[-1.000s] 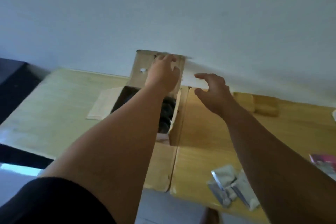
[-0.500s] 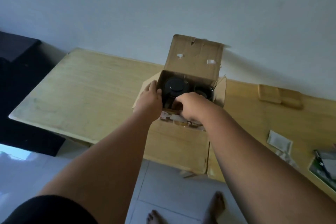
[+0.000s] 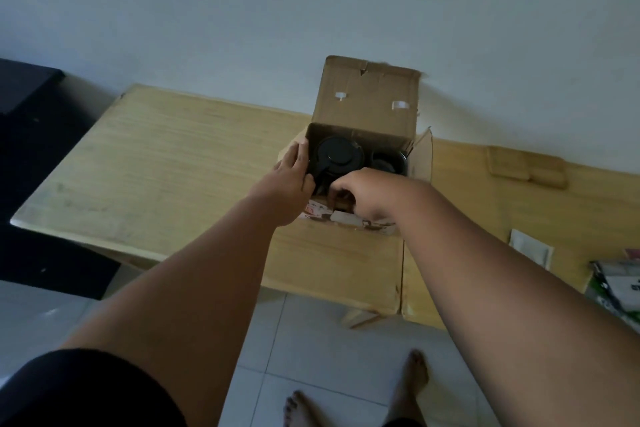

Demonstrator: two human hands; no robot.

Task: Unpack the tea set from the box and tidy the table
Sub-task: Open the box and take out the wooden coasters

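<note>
An open cardboard box stands on the wooden table, its lid flap upright against the wall. Inside sits a black teapot with a round lid, and beside it on the right some black cups. My left hand grips the box's left wall, thumb at the rim. My right hand reaches into the front of the box, fingers curled around the near side of the teapot; the fingertips are hidden in the dark.
A flat wooden piece lies by the wall to the right. A white packet and a printed bag lie at the table's right edge. Dark furniture stands left. My bare feet are on the tiled floor.
One second ago both hands were up at the lid flap. They have since dropped to the box: the left onto its side wall, the right into the front by the teapot.
</note>
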